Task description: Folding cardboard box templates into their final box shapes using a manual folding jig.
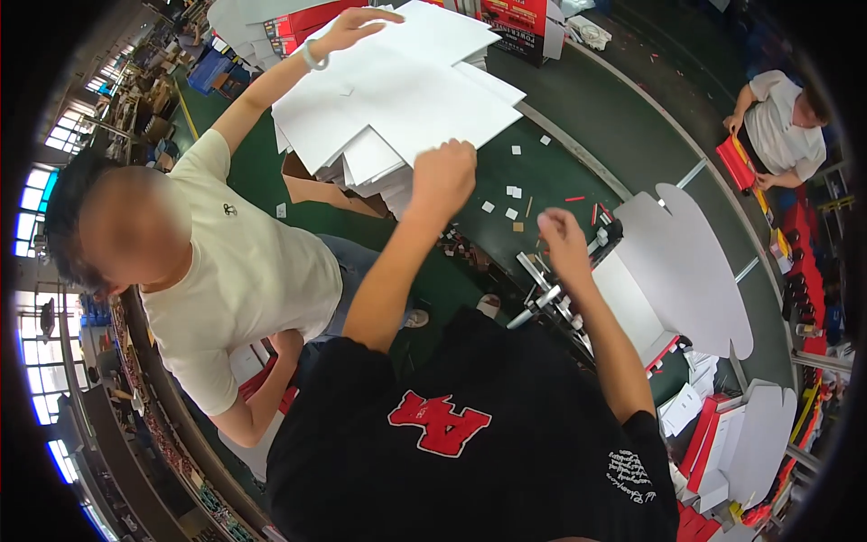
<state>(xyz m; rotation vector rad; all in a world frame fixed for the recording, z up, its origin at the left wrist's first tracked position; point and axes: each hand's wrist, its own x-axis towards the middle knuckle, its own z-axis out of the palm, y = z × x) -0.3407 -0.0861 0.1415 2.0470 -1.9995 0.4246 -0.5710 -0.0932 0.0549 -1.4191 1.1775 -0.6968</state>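
My left hand is closed in a fist at the near corner of a large white cardboard sheet and appears to grip it. The sheet lies on a stack of white sheets. My right hand has its fingers curled inward; whatever they hold, if anything, I cannot make out. It is beside a metal clamp fixture. Right of it stands a white cardboard box blank with a large rounded flap. A co-worker's hand reaches over the far left part of the sheets.
Small white squares and red strips lie scattered on the green conveyor table. A co-worker in a pale shirt stands close at my left. Another person handles a red box at the far right. Red-and-white boxes are at lower right.
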